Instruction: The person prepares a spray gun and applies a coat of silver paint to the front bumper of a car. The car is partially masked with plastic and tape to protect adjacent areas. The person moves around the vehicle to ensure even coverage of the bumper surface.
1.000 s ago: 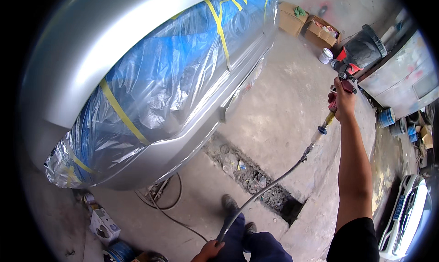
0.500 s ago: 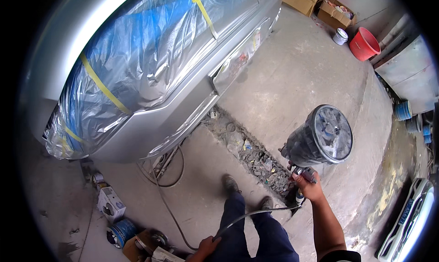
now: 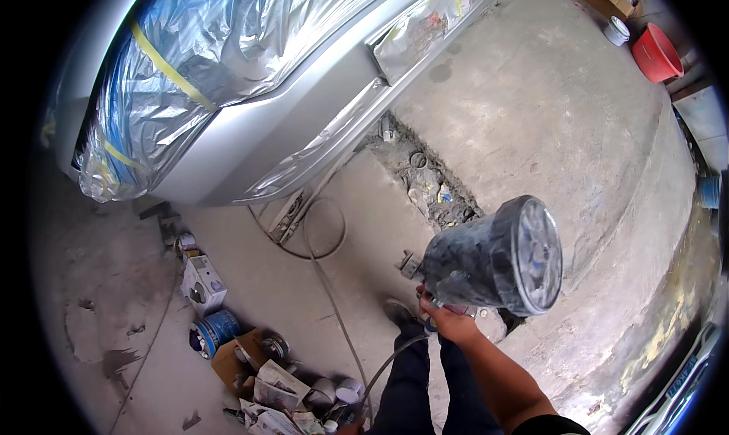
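My right hand [image 3: 449, 319] is wrapped round the grip of a spray gun [image 3: 412, 266]. A large dark paint cup [image 3: 472, 256] with a smeared, see-through lid sits on the gun, tilted with its lid end to the right. From below the grip a grey air hose [image 3: 402, 349] bends down and left. At the lower edge my left hand [image 3: 351, 428] shows only in small part, closed about the hose. Ahead on the left stands a silver car body [image 3: 281, 127], partly wrapped in clear plastic sheet [image 3: 235, 55] with yellow tape [image 3: 168, 64]. The nozzle end points towards its lower edge, well apart from it.
The hose lies coiled [image 3: 343, 226] on the concrete floor. A rubble-filled trench [image 3: 425, 178] runs between car and feet. Left of my legs are a white box [image 3: 203, 283], a blue can [image 3: 216, 332] and papers [image 3: 281, 389]. A red bucket [image 3: 654, 54] stands far right.
My right hand has swung the spray gun left, and its cup now lies more sideways. My left hand has dropped almost out of sight. The view has shifted downward and left.
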